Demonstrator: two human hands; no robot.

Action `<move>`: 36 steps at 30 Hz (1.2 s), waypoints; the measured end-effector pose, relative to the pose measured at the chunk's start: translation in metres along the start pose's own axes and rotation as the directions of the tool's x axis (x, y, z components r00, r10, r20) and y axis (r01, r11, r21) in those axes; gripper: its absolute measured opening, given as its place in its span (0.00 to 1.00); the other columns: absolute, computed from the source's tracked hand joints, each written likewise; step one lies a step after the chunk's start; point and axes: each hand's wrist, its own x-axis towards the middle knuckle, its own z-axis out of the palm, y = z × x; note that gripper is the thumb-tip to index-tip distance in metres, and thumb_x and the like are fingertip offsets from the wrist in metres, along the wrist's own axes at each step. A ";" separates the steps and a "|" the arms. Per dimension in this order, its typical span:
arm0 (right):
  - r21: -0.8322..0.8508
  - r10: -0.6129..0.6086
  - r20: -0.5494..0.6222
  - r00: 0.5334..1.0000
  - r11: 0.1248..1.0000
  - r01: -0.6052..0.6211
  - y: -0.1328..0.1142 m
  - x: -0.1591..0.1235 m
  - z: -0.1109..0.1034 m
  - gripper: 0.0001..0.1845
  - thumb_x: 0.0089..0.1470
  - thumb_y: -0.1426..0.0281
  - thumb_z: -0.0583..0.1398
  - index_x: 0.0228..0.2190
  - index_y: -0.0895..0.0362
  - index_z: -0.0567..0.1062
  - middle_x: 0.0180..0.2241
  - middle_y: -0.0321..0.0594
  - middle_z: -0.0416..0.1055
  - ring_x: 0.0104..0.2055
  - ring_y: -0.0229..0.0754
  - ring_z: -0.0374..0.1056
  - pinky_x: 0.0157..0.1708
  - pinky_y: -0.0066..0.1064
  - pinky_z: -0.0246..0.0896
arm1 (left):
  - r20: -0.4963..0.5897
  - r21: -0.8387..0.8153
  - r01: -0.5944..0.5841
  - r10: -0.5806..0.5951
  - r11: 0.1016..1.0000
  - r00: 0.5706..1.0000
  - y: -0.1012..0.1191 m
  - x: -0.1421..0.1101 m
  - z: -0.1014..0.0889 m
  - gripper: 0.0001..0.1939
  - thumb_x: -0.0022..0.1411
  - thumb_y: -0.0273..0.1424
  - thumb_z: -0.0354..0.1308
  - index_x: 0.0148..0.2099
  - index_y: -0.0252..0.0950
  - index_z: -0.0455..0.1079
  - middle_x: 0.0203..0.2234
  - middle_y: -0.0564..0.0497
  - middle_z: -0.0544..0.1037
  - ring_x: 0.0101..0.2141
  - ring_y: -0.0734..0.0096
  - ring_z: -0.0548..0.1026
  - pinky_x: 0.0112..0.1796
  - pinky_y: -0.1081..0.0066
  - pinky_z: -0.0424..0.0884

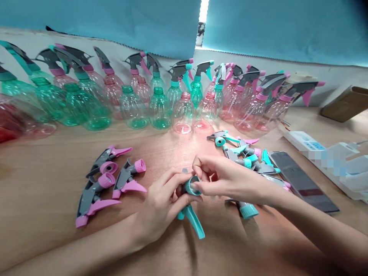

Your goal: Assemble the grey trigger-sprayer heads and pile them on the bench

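My left hand (pixel 162 207) is closed around a grey and teal spray trigger head (pixel 190 203), whose teal lever hangs down toward me. My right hand (pixel 221 177) pinches at the teal screw collar (pixel 193 185) on top of that head, fingers pressed together. Both hands meet above the wooden table (pixel 57 161) near its front middle. Whether the right fingers hold some small part is hidden.
Three grey and pink trigger heads (pixel 107 180) lie to the left. A pile of teal and pink trigger heads (pixel 244 153) lies to the right, one more (pixel 244 209) under my right wrist. Green and pink bottles (pixel 155 103) line the back. A dark phone (pixel 299 180) and white boxes (pixel 330 161) sit at right.
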 end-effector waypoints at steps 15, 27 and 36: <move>0.147 0.117 0.003 0.993 0.982 -0.116 -0.001 0.001 0.003 0.13 0.48 0.68 0.62 0.26 0.54 0.60 0.22 0.26 0.58 0.22 0.30 0.54 0.18 0.22 0.49 | -0.031 -0.025 0.017 -0.018 1.000 0.999 -0.003 -0.001 0.001 0.09 0.61 0.28 0.57 0.43 0.39 0.63 0.31 0.53 0.66 0.27 0.76 0.66 0.24 0.76 0.64; 0.253 0.260 -0.085 0.962 0.939 -0.232 -0.006 -0.001 0.015 0.18 0.45 0.73 0.62 0.24 0.54 0.54 0.21 0.25 0.51 0.22 0.29 0.47 0.18 0.23 0.45 | -0.058 0.027 -0.057 0.058 0.998 0.997 0.000 0.000 0.001 0.09 0.62 0.25 0.55 0.44 0.38 0.62 0.33 0.53 0.65 0.27 0.77 0.66 0.27 0.77 0.68; 0.152 0.185 -0.333 0.925 0.978 -0.141 -0.004 -0.005 0.040 0.13 0.47 0.74 0.57 0.28 0.53 0.54 0.25 0.26 0.52 0.22 0.30 0.49 0.20 0.25 0.48 | -0.093 0.097 -0.135 0.144 0.986 0.985 -0.002 0.000 0.002 0.07 0.62 0.22 0.53 0.42 0.34 0.63 0.32 0.52 0.66 0.29 0.75 0.67 0.29 0.76 0.67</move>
